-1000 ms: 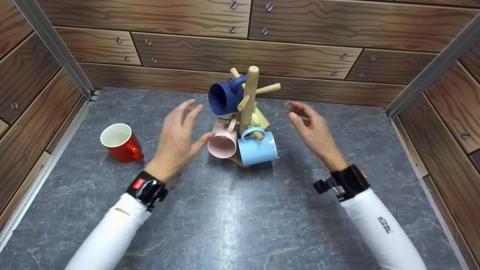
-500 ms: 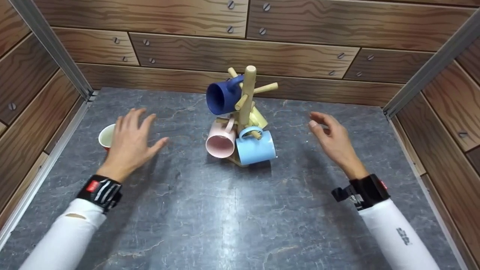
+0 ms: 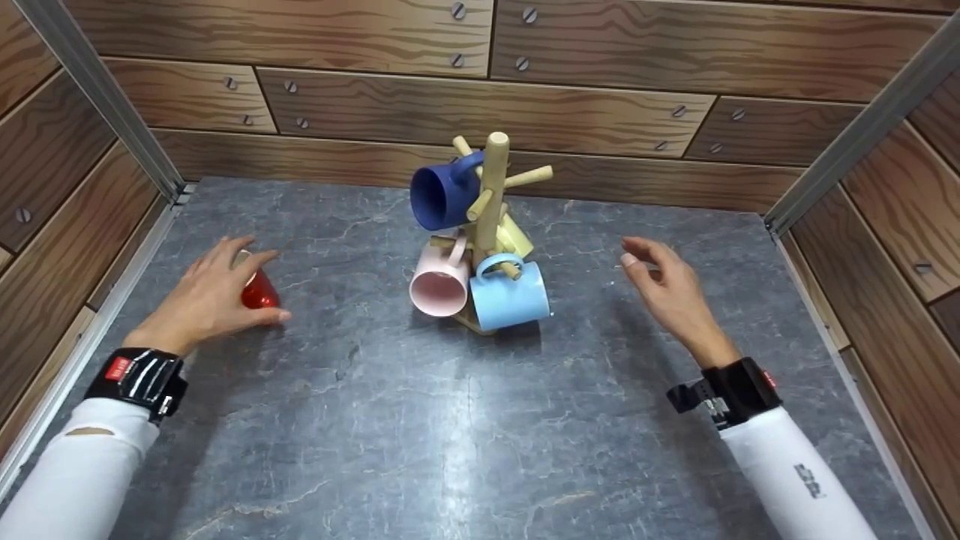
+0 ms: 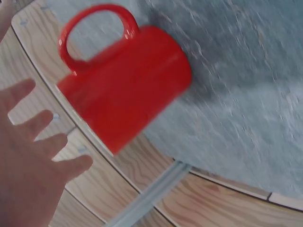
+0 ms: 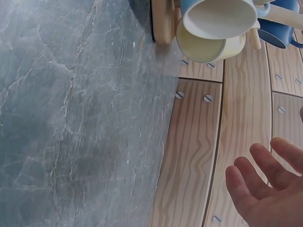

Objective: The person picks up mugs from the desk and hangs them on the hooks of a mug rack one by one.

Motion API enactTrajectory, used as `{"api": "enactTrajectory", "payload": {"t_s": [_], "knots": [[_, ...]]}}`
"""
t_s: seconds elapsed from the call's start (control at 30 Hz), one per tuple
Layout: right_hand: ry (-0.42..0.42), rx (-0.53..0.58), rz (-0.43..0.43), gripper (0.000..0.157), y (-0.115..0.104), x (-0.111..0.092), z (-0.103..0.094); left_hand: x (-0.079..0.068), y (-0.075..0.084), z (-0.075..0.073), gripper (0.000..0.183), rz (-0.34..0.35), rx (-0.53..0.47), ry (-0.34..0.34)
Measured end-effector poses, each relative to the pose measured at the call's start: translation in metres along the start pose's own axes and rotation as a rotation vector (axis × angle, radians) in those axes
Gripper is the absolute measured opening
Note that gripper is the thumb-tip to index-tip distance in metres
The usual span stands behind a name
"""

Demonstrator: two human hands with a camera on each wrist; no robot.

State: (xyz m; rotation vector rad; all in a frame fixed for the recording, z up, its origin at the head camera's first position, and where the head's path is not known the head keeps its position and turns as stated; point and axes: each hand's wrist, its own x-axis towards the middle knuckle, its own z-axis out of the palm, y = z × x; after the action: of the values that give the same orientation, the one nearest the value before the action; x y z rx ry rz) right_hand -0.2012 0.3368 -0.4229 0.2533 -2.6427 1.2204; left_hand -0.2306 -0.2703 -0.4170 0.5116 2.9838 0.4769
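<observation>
My left hand hovers at the red mug, fingers spread and thumb apart, covering most of it in the head view. In the left wrist view the whole red mug stands on the table with its handle to one side, and a gap shows between it and the fingertips. My right hand hangs over the table's right half, holding nothing, its fingers loosely bent. Between the hands stands a wooden mug tree, nearer to the right hand.
On the mug tree hang a dark blue mug at upper left, a pink mug below it, a light blue mug in front and a yellow mug behind. Wood-patterned walls enclose the grey table.
My left hand has moved left and down from beside the mug tree to the red mug. The right hand has drawn away from the tree to the right.
</observation>
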Motion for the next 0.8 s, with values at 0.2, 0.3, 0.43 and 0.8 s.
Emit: {"api": "enactTrajectory", "payload": {"t_s": [0.2,0.3,0.43,0.8], "knots": [[-0.010,0.009,-0.001,0.053,0.003,-0.002,0.001,-0.002,-0.014,-0.005,0.104,0.006,0.016,-0.084],[-0.012,0.006,-0.007,0.051,0.004,-0.003,0.002,0.000,-0.019,-0.006,0.104,-0.010,0.012,-0.095],[-0.017,0.000,-0.008,0.051,0.006,-0.003,0.004,0.006,-0.026,-0.006,0.102,-0.025,0.015,-0.112],[-0.068,0.012,0.025,0.055,0.008,-0.009,0.005,0.014,-0.034,-0.005,0.089,0.003,-0.011,-0.139]]}}
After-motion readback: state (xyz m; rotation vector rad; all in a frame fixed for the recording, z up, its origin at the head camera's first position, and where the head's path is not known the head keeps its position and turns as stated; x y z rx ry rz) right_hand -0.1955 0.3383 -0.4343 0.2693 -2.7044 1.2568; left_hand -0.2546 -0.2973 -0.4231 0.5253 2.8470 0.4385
